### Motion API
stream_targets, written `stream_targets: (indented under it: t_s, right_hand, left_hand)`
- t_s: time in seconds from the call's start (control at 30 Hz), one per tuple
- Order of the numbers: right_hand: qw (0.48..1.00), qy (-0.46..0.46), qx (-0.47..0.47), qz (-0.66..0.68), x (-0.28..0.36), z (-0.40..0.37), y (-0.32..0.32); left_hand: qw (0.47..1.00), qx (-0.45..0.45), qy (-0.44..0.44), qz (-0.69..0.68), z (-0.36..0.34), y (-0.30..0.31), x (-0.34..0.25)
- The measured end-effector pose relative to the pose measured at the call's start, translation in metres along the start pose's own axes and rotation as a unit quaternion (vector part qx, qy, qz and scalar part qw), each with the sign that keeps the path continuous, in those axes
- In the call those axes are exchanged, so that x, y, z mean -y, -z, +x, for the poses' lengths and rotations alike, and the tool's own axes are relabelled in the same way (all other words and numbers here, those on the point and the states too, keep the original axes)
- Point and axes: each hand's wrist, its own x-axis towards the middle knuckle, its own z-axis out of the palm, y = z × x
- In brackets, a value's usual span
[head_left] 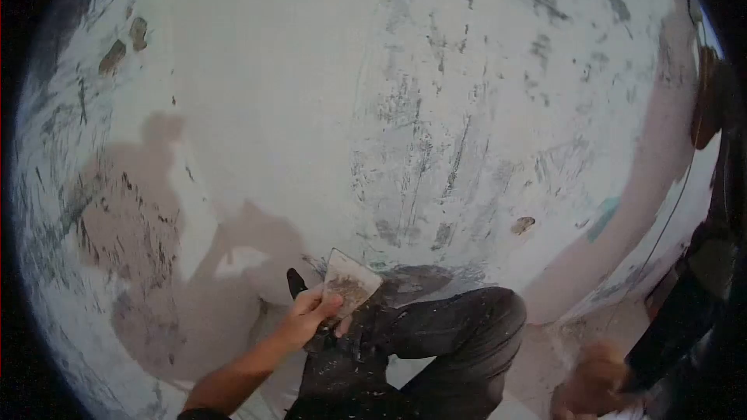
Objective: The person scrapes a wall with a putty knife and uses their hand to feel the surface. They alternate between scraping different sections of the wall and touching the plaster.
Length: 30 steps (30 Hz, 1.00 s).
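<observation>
My left hand is closed on a flat, pale plate, with the thumb on its face. Brown-grey material is smeared over the lower part of the plate. A dark rounded end of something shows just behind this hand; I cannot make out what it belongs to. Bent legs in dark, speckled trousers are below and to the right of the plate. My right hand is not visible.
A whitish wall with grey scuffs and small holes fills most of the view, shadows across it. At the right, a co-worker's dark sleeve and blurred hand are near the floor. A thin cable hangs there.
</observation>
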Motion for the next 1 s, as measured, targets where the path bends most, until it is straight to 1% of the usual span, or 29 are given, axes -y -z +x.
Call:
stream_targets:
  t_s: [0.03,0.07,0.1,0.13,0.3,0.4,0.43,0.5,0.53,0.57,0.63,0.77,0.83,0.87,0.9,0.97,1.0]
  right_hand:
    - [1.000,0.022,-0.015,0.008,0.001,-0.005,0.020]
    - [0.998,0.044,-0.028,0.020,0.004,-0.010,0.036]
    - [0.996,0.066,-0.041,0.035,0.004,-0.009,0.042]
    - [0.993,0.091,-0.055,0.052,0.006,-0.005,0.048]
    - [0.963,0.193,-0.093,0.162,0.021,0.013,0.054]
    - [0.937,0.238,-0.120,0.224,0.028,0.022,0.057]
    - [0.927,0.252,-0.130,0.245,0.030,0.024,0.057]
    - [0.906,0.275,-0.155,0.284,0.032,0.025,0.059]
    - [0.893,0.289,-0.168,0.301,0.033,0.027,0.061]
    - [0.880,0.305,-0.179,0.318,0.034,0.031,0.063]
    - [0.852,0.339,-0.190,0.351,0.034,0.045,0.068]
    - [0.784,0.381,-0.205,0.445,0.038,0.080,0.061]
    - [0.744,0.389,-0.230,0.492,0.035,0.097,0.059]
    - [0.722,0.394,-0.247,0.512,0.032,0.105,0.059]
    - [0.697,0.403,-0.265,0.530,0.031,0.113,0.060]
    - [0.646,0.421,-0.305,0.559,0.030,0.124,0.066]
    - [0.620,0.429,-0.322,0.573,0.031,0.128,0.069]
  left_hand:
    - [1.000,-0.008,-0.006,-0.010,-0.007,0.004,-0.003]
    - [1.000,0.011,0.003,0.014,-0.014,0.009,-0.006]
    - [0.999,0.030,0.014,0.041,-0.019,0.010,-0.008]
    - [0.999,0.024,0.008,0.045,-0.021,0.010,-0.010]
    - [0.999,0.000,0.009,0.038,-0.032,0.013,-0.012]
    - [0.996,-0.019,0.023,0.078,-0.037,0.018,-0.017]
    - [0.997,-0.022,0.026,0.073,-0.038,0.022,-0.015]
    - [0.998,-0.020,0.000,0.064,-0.041,0.028,-0.008]
    - [0.998,-0.032,0.011,0.044,-0.044,0.027,-0.009]
    - [0.999,-0.036,0.010,0.039,-0.045,0.028,-0.010]
    - [0.996,-0.043,0.009,0.077,-0.050,0.029,-0.009]
    - [0.997,-0.055,0.043,0.045,-0.059,0.033,0.003]
    - [0.993,-0.027,0.054,0.099,-0.056,0.038,0.010]
    - [0.996,-0.019,0.055,0.061,-0.052,0.038,0.011]
    - [0.996,-0.015,0.054,0.063,-0.047,0.037,0.016]
    - [0.998,-0.049,0.018,0.042,-0.034,0.033,0.028]
    - [0.994,-0.074,0.006,0.074,-0.025,0.031,0.031]
